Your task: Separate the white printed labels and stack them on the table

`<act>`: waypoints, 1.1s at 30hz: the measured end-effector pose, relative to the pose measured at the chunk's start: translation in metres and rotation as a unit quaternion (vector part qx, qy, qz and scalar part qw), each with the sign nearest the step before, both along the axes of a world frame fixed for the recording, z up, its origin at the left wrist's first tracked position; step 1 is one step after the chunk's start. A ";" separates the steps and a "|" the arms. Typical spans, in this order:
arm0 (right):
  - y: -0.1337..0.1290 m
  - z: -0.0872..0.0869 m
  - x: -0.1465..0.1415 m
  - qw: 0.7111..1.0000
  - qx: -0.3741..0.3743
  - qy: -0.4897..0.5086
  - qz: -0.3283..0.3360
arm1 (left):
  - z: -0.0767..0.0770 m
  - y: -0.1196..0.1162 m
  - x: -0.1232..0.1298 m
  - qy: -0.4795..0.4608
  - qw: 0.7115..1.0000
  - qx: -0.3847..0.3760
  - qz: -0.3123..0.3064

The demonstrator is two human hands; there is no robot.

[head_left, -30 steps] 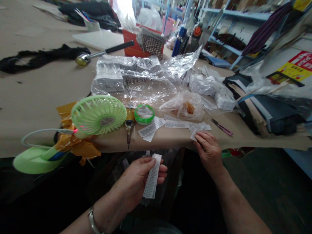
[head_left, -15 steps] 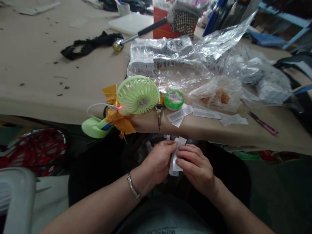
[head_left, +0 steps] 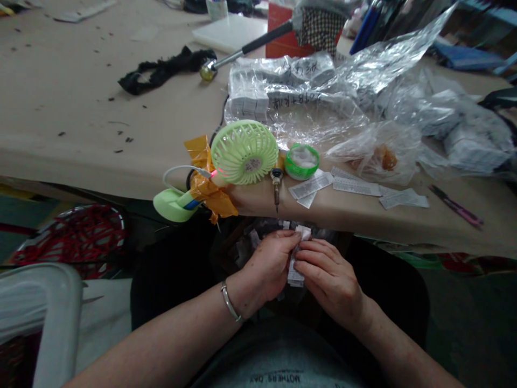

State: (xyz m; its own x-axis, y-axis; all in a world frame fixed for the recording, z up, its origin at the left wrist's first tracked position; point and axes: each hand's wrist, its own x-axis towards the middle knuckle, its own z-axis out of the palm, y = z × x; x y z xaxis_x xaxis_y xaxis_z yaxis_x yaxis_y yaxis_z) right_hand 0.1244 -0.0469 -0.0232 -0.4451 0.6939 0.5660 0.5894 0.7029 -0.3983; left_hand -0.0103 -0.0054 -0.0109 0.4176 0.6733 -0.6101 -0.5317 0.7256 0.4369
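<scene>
Head view, pinched narrow printed paper strips between thumb and fingers of left hand, gripped their edge with bent, close-set fingers of right hand, held them near rounded brown table edge.

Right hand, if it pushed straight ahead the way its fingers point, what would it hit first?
The paper strips, which the right hand's fingers appear to touch. Just past them comes the left hand, though exact depth is unclear.

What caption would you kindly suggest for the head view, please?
Left hand and right hand hold narrow strips before a table with a green fan at its edge.
</scene>
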 end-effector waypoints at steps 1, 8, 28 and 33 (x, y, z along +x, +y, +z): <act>0.000 -0.001 0.000 1.000 -0.002 -0.001 0.001 | 0.000 0.000 0.000 -0.005 1.000 0.005 -0.002; -0.005 -0.003 0.002 1.000 -0.026 0.011 0.013 | -0.002 0.000 -0.003 0.002 0.999 0.021 -0.029; 0.019 -0.006 0.006 0.820 -0.455 0.325 -0.126 | 0.003 -0.007 -0.016 0.039 0.977 0.039 -0.207; 0.017 -0.005 0.007 0.861 -0.395 0.297 -0.118 | 0.004 -0.006 -0.018 0.034 0.978 0.046 -0.200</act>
State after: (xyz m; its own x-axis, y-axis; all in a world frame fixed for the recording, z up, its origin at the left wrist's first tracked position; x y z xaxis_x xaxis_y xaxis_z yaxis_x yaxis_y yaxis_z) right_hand 0.1315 -0.0295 -0.0280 -0.0330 0.9984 -0.0451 0.2054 -0.0374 -0.9780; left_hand -0.0282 -0.0112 -0.0066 0.6185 0.5182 -0.5906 -0.1808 0.8254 0.5349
